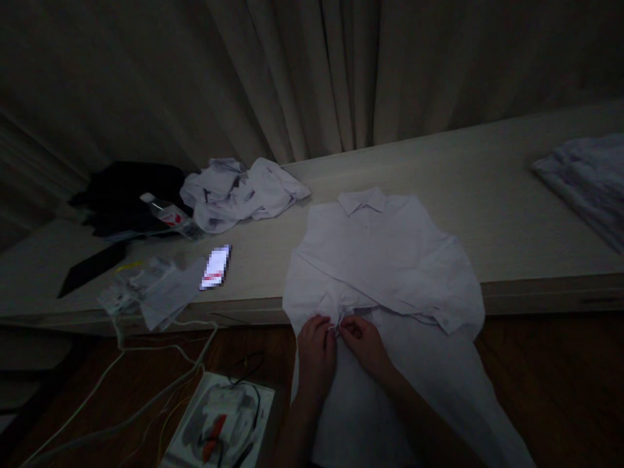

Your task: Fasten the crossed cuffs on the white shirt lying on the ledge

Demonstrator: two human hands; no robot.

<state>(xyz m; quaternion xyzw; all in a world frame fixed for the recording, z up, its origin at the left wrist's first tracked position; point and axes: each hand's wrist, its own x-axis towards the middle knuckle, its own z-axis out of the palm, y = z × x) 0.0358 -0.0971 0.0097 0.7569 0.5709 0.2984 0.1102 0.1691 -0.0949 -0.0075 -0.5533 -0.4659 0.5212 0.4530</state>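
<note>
A white collared shirt [355, 240] lies spread front up, its collar toward the curtain and its lower part hanging over the front edge. Its sleeves are folded across the front, and one cuff reaches the middle near my hands. My left hand [316, 348] is closed, pinching the fabric at that cuff. Right beside it, my right hand [361, 338] pinches the same spot between thumb and fingers. Whatever small detail sits between the fingertips is too dim to make out.
Left on the ledge [263, 273] are a crumpled white garment [244, 195], dark cloth [131, 195], a plastic bottle [173, 218], a lit phone [215, 266] and a heap of clear packaging [151, 286]. Folded shirts [589, 182] lie right. Cables and a box [224, 416] sit below.
</note>
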